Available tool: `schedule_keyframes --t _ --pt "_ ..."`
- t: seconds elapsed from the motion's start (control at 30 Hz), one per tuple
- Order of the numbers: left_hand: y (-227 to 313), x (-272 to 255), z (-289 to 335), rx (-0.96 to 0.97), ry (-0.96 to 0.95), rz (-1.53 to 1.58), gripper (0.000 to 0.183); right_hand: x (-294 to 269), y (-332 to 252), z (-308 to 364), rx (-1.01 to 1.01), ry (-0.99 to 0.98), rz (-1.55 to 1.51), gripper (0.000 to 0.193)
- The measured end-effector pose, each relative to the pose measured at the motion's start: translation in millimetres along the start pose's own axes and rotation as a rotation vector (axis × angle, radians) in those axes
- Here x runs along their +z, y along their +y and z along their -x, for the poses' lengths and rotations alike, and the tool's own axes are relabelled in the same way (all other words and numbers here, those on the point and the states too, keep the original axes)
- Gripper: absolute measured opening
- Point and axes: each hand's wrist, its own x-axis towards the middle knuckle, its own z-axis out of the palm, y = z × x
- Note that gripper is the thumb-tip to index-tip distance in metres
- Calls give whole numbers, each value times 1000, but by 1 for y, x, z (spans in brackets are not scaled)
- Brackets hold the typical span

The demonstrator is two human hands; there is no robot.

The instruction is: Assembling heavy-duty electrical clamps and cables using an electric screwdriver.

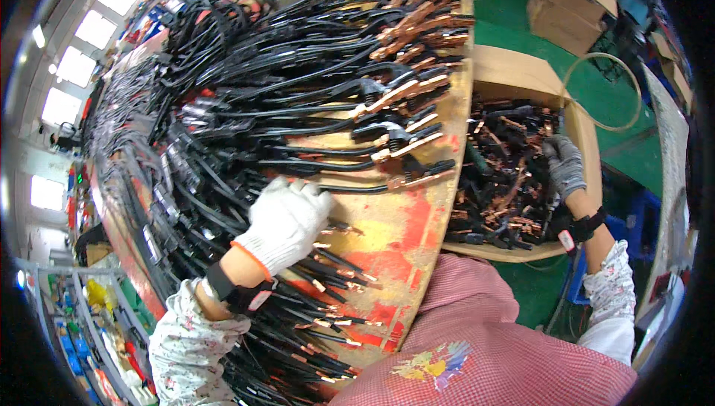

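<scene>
My left hand point(289, 216), in a white knitted glove, is closed over the black cables point(223, 167) on the table. Its curled fingers grip a black cable near that cable's end. To the right of it, cables run out to copper-coloured clamps point(402, 97) with black parts. Below lie several loose cable ends point(350, 279) with copper-coloured tips. My right hand point(566, 166), in a grey glove, reaches into a cardboard box point(586, 119) on the right. Its fingers are bent and together at the heap of black and copper-coloured clamp parts point(506, 175); anything in them is hidden.
The worn wooden table point(417, 235) has red patches and a curved-looking right edge beside the box. Another cardboard box point(566, 4) stands on the green floor point(506, 22). A pale hose loop point(639, 100) hangs near the box. Shelves point(82, 324) stand at the lower left.
</scene>
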Motion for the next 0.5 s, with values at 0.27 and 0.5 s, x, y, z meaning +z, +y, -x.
schedule_keyframes --t 0.27,0.5 --pt "-3 3 0 -97 77 269 9 12 -33 23 155 -622 260 35" --pt "9 2 -6 -100 152 324 6 70 -57 33 419 -876 415 49"
